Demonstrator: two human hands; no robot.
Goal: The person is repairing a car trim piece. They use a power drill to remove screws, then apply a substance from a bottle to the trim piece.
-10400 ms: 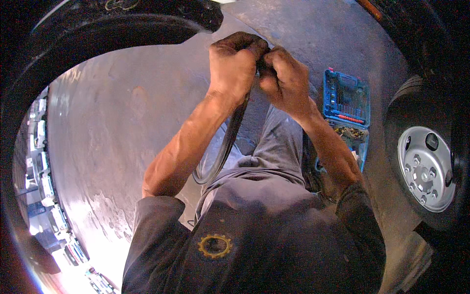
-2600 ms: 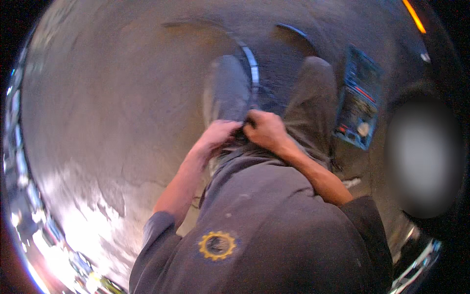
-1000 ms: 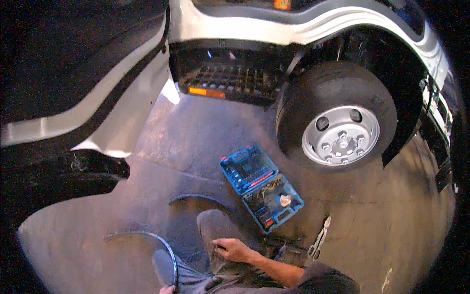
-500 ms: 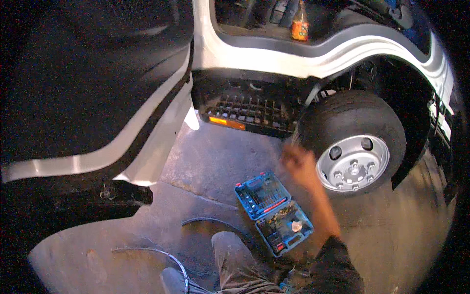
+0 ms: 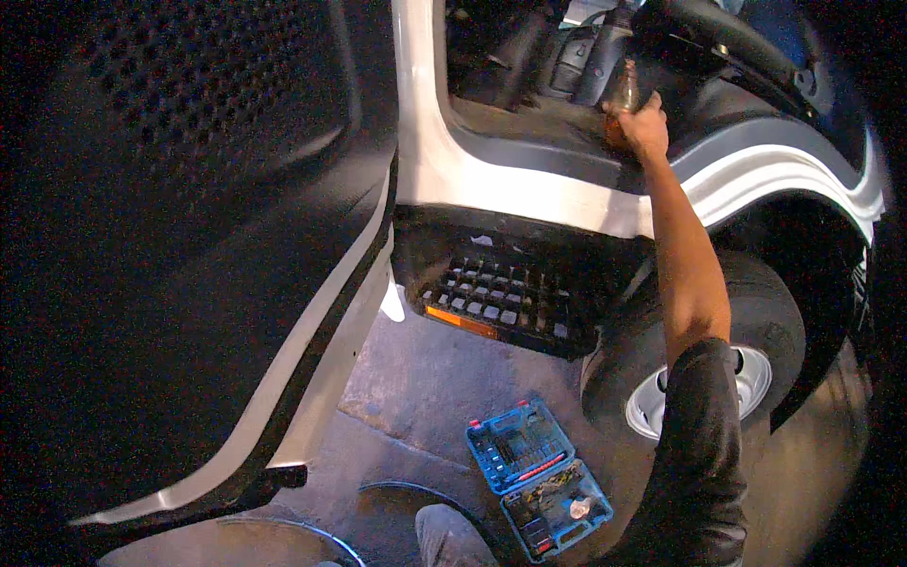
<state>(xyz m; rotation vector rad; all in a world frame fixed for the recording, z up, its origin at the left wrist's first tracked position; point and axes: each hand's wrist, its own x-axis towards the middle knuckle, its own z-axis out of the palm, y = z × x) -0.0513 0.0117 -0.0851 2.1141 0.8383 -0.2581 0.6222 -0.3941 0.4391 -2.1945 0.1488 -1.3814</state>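
Note:
My right hand [image 5: 644, 127] reaches into the cab and is wrapped round a clear bottle [image 5: 625, 92] with an orange label. The bottle stands upright, or nearly so, over the cab floor [image 5: 515, 123] just inside the sill; whether its base still touches the floor is hidden. My bare forearm crosses above the white sill and the front wheel. My left hand is out of the picture. Below on the ground lies an opened blue tool case [image 5: 524, 454] with bits, a red tool and a small pale lump in it.
The dark door [image 5: 217, 236] swings wide at the left. Under the sill [image 5: 539, 189] sits a black grated step [image 5: 491, 293] with an orange reflector. A tyre [image 5: 765, 302] with a silver rim stands at the right. A blue hose [image 5: 416, 487] curves over the ground near my knee.
My right hand has risen from beside the wheel, over the tool case, into the cab and taken hold of the bottle. The view has tilted up toward the cab.

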